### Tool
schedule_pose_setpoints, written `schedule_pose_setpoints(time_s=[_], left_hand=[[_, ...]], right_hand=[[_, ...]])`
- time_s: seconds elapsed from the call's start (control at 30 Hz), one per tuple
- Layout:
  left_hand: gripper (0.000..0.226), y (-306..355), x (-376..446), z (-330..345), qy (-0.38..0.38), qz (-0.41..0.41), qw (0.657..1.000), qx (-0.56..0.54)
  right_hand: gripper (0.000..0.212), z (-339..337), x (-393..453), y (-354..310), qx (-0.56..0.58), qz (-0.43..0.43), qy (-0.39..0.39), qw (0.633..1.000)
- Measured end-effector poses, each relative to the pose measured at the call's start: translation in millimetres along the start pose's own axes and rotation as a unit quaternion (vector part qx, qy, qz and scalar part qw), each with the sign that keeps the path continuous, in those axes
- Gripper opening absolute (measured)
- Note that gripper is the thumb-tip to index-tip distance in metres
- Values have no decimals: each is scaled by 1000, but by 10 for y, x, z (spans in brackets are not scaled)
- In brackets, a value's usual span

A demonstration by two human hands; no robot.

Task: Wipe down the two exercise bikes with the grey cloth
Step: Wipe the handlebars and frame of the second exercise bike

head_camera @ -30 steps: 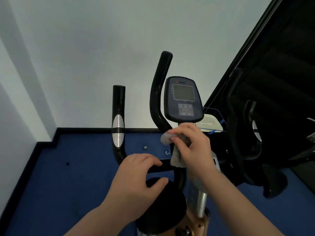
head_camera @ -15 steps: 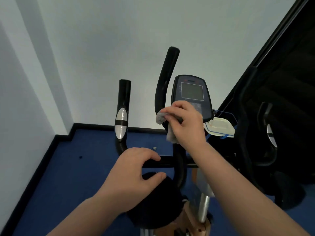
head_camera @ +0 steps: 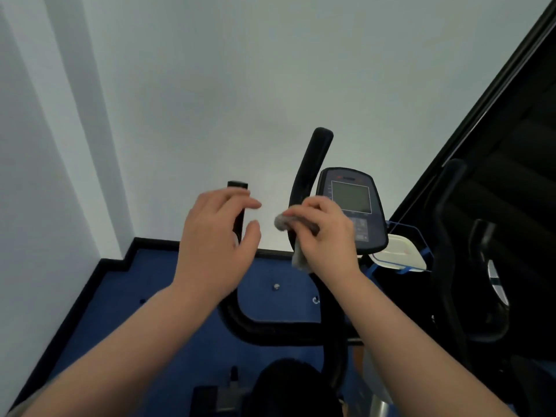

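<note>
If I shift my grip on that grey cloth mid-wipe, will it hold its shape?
Probably not: the grey cloth hangs limp below the right hand, so it looks floppy and light. It wraps the handlebar readily; a loose tail may dangle.

Grey cloth (head_camera: 298,260), black handlebars (head_camera: 313,164), blue floor (head_camera: 156,284)

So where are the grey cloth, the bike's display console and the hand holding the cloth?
grey cloth (head_camera: 282,221): head view, bunched end past the fingertips.
display console (head_camera: 350,196): head view, its screen.
right hand (head_camera: 326,236): head view, back of hand.
</note>
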State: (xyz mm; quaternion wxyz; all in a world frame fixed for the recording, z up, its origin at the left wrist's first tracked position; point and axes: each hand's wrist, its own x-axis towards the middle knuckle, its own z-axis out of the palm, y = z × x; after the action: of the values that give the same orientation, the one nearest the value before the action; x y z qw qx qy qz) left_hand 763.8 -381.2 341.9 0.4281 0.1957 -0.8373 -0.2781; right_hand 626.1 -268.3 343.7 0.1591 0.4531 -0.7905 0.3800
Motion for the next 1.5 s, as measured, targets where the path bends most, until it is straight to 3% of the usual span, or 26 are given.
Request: schedule_pose_setpoints(time_s=[0.17,0.37,0.67,0.77,0.87,0.93,1.03,1.07,1.1,1.23,1.4,1.5], left_hand=[[34,-128,357,121,-67,-13,997,32],[37,-208,384,154,-89,1,995,43],[36,-228,392,156,-74,1,997,37],[36,-236,387,157,-78,10,996,39],[35,-250,372,136,-87,9,996,32],[33,-255,370,127,-83,11,996,33],[32,-251,370,130,-92,17,995,40],[32,-250,375,123,-93,17,995,42],[32,-251,382,117,-94,16,995,42],[32,-252,389,118,-94,18,995,37],[31,-274,393,108,-99,25,994,45],[31,-272,396,124,-93,26,994,43]], right_hand=[[19,-88,-62,19,65,74,14,995],[24,-93,-169,99,27,63,39,997],[18,89,342,125,-25,41,147,988],[17,-167,575,53,-47,51,235,970],[16,-587,871,-116,-17,-14,271,962],[18,-744,1108,-250,-1,-43,231,972],[20,-654,1324,-356,-29,-12,39,999],[21,-554,1279,-347,-48,2,3,999],[21,-451,1190,-309,-46,12,15,999],[25,-209,706,-182,119,97,198,968],[23,-368,872,-108,287,191,242,907],[25,-289,945,-112,291,206,205,911]])
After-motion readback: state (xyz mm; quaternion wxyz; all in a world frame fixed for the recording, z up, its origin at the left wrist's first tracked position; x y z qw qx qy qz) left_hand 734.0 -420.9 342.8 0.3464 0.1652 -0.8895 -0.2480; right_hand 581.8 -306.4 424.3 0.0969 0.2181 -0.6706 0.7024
